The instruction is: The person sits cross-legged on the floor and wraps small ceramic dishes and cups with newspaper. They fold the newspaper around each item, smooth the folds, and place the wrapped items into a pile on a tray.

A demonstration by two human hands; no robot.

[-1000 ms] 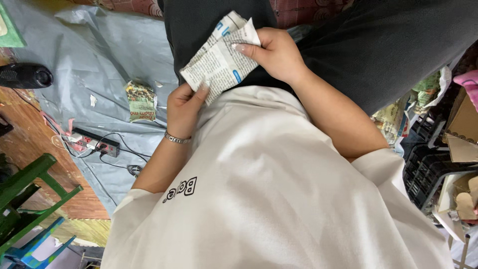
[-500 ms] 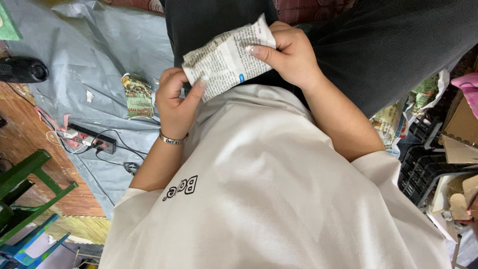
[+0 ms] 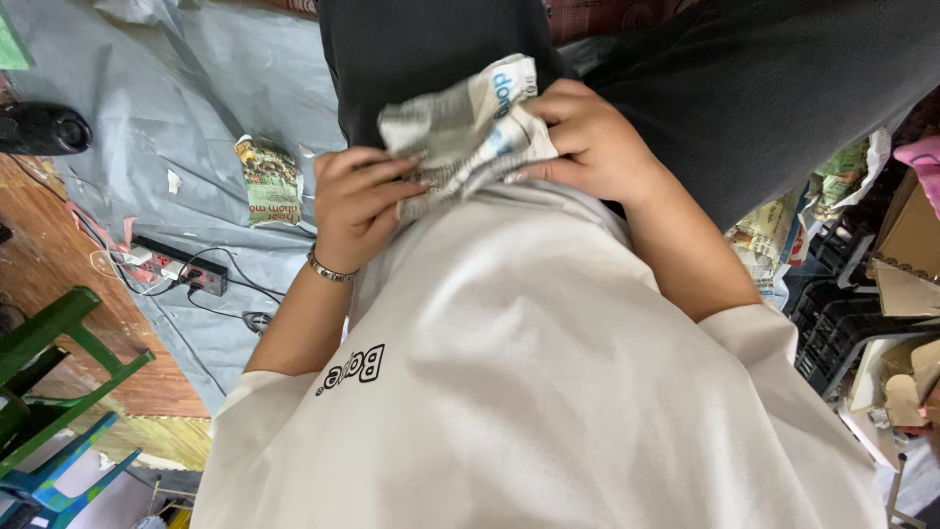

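The folded newspaper [image 3: 460,122], flat half a second ago, is now bunched between both hands: the left hand [image 3: 357,201] grips its lower side, the right hand [image 3: 587,142] closes on the upper side.

**A cluttered home work floor**

I'm sitting on the floor of what looks like a lived-in room used for handwork. A grey tarp sheet [image 3: 196,88] covers the ground beneath me, over reddish wooden-looking flooring [image 3: 59,294]. A power strip [image 3: 181,271] with trailing cords lies on the tarp, near a small printed paper packet [image 3: 266,179]. Green and blue plastic stools [image 3: 49,392] stand at one side. On the other side black plastic crates [image 3: 832,323], cardboard pieces [image 3: 906,245] and bundled papers [image 3: 783,245] crowd together.
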